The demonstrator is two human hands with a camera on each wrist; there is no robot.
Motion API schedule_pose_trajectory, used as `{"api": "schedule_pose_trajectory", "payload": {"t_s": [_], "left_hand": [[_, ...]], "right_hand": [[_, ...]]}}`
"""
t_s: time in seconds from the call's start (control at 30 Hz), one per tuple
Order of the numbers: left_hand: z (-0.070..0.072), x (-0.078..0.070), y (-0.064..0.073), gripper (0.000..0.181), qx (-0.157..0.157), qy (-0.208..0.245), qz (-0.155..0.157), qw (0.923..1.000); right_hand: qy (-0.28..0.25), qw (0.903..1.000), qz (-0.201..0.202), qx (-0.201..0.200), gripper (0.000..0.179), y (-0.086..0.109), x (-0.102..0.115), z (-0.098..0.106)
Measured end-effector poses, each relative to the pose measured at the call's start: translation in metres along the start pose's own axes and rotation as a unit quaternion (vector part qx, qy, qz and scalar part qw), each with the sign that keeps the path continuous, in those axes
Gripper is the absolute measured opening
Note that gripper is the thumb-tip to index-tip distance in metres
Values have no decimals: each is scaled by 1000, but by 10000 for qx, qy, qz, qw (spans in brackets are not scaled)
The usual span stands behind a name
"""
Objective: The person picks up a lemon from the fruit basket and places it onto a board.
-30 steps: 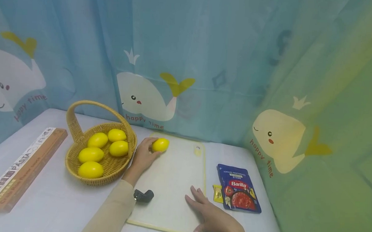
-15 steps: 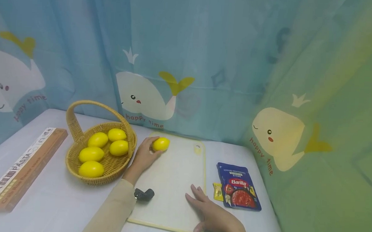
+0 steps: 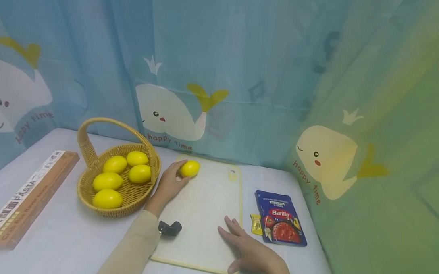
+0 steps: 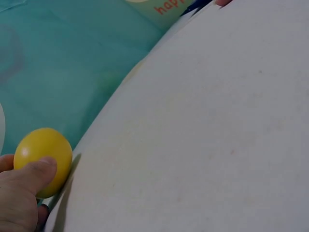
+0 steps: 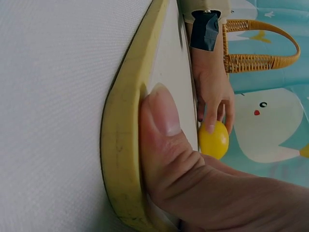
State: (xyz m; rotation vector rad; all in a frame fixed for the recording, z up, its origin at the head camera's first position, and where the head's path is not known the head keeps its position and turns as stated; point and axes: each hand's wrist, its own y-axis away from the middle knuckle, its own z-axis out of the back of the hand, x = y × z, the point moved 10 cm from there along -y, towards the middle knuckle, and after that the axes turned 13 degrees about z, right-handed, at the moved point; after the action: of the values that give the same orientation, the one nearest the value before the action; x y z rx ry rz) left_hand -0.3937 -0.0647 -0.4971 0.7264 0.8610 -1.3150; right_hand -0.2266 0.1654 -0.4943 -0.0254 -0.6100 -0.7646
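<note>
In the head view my left hand [image 3: 170, 184] holds a yellow lemon [image 3: 190, 168] between thumb and fingers at the far left end of a white cutting board [image 3: 206, 209] with a yellow edge. The left wrist view has the thumb laid over the near side of this lemon [image 4: 36, 145]. My right hand [image 3: 252, 249] rests at the board's near right corner with its fingers spread. Seen from the right wrist, its thumb [image 5: 164, 111] lies along the inside of the raised yellow rim [image 5: 118, 125].
Left of the board stands a wicker basket [image 3: 130, 196] with a tall handle and several lemons [image 3: 107, 199]. A long pasta box [image 3: 32, 199] lies farther left. Right of the board are a blue Barilla pouch [image 3: 280, 217] and a small yellow packet [image 3: 256, 224]. Whale-printed curtains [image 3: 243, 73] hang behind.
</note>
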Motion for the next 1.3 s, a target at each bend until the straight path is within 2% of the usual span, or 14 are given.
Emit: {"api": "schedule_pose_trajectory", "payload": {"t_s": [0.43,1.3], "left_hand": [[-1,1,-2,61,21,-9,-47,10000],[5,-6,2,60,-58,172,-154,9997]], "right_hand": [[-42,10000,-46,29,99,-1,-1,-2],[-15,10000,-71,28,98,0,-1,-1]]}}
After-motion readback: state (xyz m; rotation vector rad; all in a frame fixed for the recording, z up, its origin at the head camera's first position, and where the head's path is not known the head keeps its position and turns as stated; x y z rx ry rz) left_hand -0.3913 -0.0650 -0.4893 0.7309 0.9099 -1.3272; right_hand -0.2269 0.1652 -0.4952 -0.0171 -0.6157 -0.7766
